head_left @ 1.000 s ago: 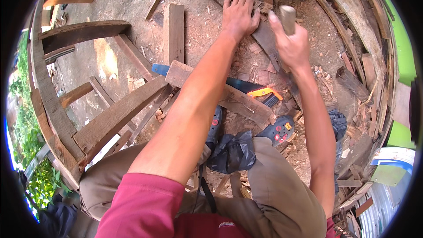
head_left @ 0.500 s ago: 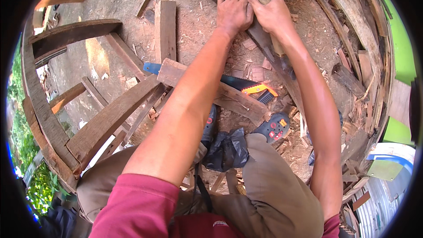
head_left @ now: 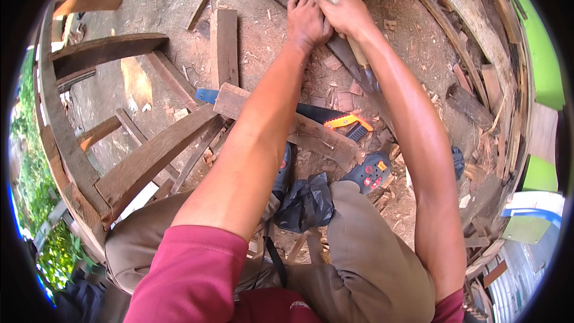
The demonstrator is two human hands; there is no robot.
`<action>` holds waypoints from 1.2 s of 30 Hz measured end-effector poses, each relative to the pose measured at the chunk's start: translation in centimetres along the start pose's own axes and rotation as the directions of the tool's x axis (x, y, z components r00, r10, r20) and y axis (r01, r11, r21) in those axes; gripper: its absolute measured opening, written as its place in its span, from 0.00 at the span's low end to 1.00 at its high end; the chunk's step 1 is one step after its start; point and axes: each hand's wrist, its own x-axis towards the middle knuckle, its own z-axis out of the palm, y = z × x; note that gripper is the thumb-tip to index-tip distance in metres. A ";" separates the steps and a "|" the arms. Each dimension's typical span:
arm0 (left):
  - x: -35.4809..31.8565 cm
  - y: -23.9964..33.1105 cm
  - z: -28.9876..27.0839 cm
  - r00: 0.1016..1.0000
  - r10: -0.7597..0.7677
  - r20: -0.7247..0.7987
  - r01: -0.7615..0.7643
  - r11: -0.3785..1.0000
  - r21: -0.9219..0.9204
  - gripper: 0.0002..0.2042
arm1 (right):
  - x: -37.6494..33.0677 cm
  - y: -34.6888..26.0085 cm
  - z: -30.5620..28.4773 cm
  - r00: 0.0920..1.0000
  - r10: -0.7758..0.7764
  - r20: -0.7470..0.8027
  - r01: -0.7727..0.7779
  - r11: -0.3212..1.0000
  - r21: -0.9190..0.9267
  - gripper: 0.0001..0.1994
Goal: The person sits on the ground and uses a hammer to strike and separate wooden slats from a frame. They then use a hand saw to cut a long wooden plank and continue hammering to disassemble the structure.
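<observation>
My left hand (head_left: 308,22) is closed over the far part of a long dark plank (head_left: 353,63), which runs diagonally from the top toward the lower right. Right beside it, my right hand (head_left: 348,15) grips a wooden-handled chisel (head_left: 360,54); its thumb lies along the handle. The chisel's metal end points back toward me, close to the plank. A handsaw (head_left: 347,121) with an orange-and-black handle lies on the ground, partly covered by a short wooden block (head_left: 230,100) and my left forearm.
A curved wooden frame (head_left: 72,155) stands at the left. Another short board (head_left: 224,48) lies on the dirt floor among chips. Stacked timber (head_left: 490,54) lines the right side. My shoes (head_left: 369,170) and a black plastic bag (head_left: 305,203) are near my knees.
Both hands have shifted slightly left in the picture, with the chisel and the plank. The chisel's metal end shows more now.
</observation>
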 end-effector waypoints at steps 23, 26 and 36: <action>-0.1 0.7 -0.1 0.997 0.014 -0.071 -0.020 0.996 -0.088 0.11 | -8.7 2.4 -1.6 0.681 -0.381 -0.625 0.701 0.586 0.407 0.18; -0.3 0.4 -0.3 0.997 0.004 -0.078 -0.010 0.997 -0.077 0.12 | -10.7 5.8 -4.2 0.819 -0.274 -0.504 0.570 0.490 0.660 0.16; -0.1 0.6 -0.1 0.997 0.000 -0.075 -0.007 0.996 -0.088 0.12 | -13.1 5.1 -2.4 0.939 -0.195 -0.282 0.323 0.781 0.534 0.15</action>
